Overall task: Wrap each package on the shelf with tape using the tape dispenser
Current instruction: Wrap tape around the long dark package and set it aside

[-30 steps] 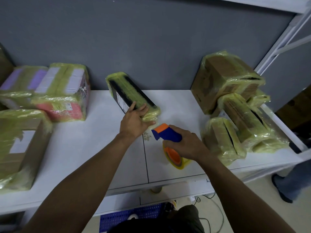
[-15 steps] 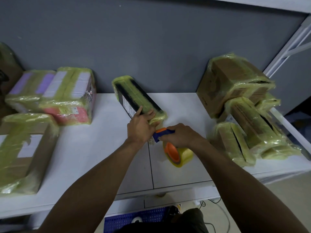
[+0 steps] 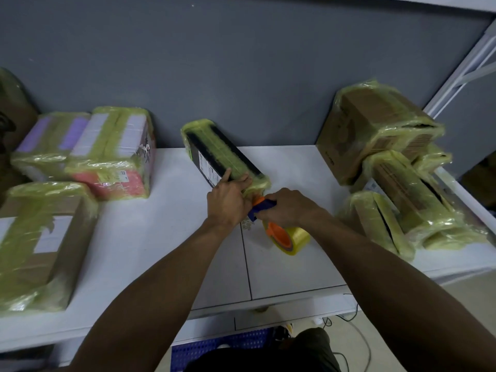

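At shelf [image 3: 150, 237] centre, gripping black package [image 3: 220, 154] with left hand [image 3: 228, 200], holding tape dispenser [image 3: 280, 232] in right hand [image 3: 288, 210] at its 5 o'clock end; possibly risking wrinkled tape if package slipping.

Bare forearms [image 3: 161, 280], dark clothing [image 3: 268, 359] below.

long package [image 3: 220, 154]: black box, white printed label on its side, a band of translucent yellow-green tape along the top and over both ends
tape dispenser [image 3: 262, 207]: blue handle, orange tip, orange hub
tape roll [image 3: 299, 237]: glossy clear yellow
shelf [image 3: 150, 237]: white, crossed by thin dark seams
wall [image 3: 241, 63]: plain dark grey
twin packages at left [image 3: 115, 146]: lilac and white stripes between yellow-green bands, pink-red front
front-left box [image 3: 53, 259]: brown cardboard, white label, yellow-green tape
right-hand pile [image 3: 375, 124]: brown cardboard under shiny yellow-green wrap
crate [image 3: 222, 345]: blue, dotted with small holes
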### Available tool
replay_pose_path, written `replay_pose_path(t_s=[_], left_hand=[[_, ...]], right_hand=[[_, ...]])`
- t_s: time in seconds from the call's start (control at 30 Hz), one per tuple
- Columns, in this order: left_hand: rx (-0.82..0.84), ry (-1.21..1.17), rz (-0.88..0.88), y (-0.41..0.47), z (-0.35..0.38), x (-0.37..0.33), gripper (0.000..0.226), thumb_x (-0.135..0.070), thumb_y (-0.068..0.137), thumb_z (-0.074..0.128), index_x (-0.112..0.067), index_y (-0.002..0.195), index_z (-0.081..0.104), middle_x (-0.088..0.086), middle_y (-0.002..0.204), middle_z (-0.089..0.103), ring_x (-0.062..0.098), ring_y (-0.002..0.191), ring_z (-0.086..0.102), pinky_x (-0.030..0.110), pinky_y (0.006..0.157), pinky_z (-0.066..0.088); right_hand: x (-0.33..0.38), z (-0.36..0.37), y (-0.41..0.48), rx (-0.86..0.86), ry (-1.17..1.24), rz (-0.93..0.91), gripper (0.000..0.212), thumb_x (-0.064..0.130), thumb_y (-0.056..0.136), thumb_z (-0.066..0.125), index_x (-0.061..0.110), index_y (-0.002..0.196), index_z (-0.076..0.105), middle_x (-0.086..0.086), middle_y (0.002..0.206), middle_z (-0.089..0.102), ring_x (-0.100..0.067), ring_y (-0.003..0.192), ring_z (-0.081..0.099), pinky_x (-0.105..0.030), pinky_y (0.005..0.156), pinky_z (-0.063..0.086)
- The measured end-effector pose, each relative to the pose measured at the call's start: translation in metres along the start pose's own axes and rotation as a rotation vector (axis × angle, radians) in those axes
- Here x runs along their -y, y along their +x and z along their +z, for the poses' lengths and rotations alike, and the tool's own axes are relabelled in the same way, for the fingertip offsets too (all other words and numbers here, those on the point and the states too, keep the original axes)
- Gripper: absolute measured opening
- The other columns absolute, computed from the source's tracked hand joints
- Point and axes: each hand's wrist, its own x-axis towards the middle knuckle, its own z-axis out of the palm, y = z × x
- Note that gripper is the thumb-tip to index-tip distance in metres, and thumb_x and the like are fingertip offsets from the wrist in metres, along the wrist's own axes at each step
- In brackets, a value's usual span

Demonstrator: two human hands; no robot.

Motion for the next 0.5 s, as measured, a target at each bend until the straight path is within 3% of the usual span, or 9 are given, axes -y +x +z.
replay_pose_path(t_s=[0.17,0.23,0.33,0.4,0.5], left_hand=[[0.03,0.012,-0.014,-0.001,-0.002,0.0,0.048,-0.035,0.093,0.065,-0.036,0.141,0.058,-0.024,0.152,0.045,0.016,0.154,0.018,0.05,0.105,0.047],[-0.02,-0.021,-0.032,0.001,-0.005,-0.001,0.047,-0.038,0.093,0.064,-0.038,0.139,0.059,-0.018,0.151,0.049,0.017,0.153,0.023,0.05,0.103,0.048],[-0.044,-0.08,-0.06,0.007,-0.008,0.006,0.047,-0.037,0.09,0.068,-0.038,0.137,0.061,-0.017,0.148,0.052,0.015,0.152,0.025,0.05,0.106,0.047],[-0.009,-0.113,-0.078,0.003,-0.001,0.011,0.05,-0.034,0.089,0.07,-0.037,0.138,0.06,-0.023,0.15,0.048,0.012,0.154,0.02,0.052,0.109,0.044],[-0.04,-0.126,-0.076,0.003,0.0,0.007,0.052,-0.043,0.09,0.068,-0.037,0.14,0.057,-0.022,0.151,0.046,0.01,0.154,0.016,0.051,0.106,0.047]], right_hand=[[0.003,0.012,-0.008,-0.051,-0.103,-0.003,0.059,0.07,0.067,0.056,0.028,0.109,0.065,0.0,0.102,0.065,-0.023,0.09,0.064,-0.04,0.085,0.057],[0.002,0.016,-0.008,-0.013,-0.119,0.035,0.059,0.07,0.065,0.06,0.026,0.103,0.065,0.0,0.098,0.065,-0.021,0.085,0.064,-0.035,0.077,0.056],[-0.002,0.014,-0.011,-0.038,0.043,0.066,0.042,0.059,0.074,0.07,0.022,0.093,0.069,0.0,0.09,0.069,-0.019,0.083,0.068,-0.031,0.07,0.053],[-0.009,0.015,-0.013,-0.056,0.09,0.043,0.041,0.053,0.082,0.07,0.022,0.109,0.068,-0.002,0.101,0.07,-0.02,0.093,0.067,-0.034,0.082,0.055],[-0.015,0.011,-0.014,-0.065,0.135,0.035,0.058,0.051,0.086,0.071,0.022,0.135,0.06,-0.003,0.12,0.066,-0.021,0.103,0.063,-0.036,0.095,0.053]])
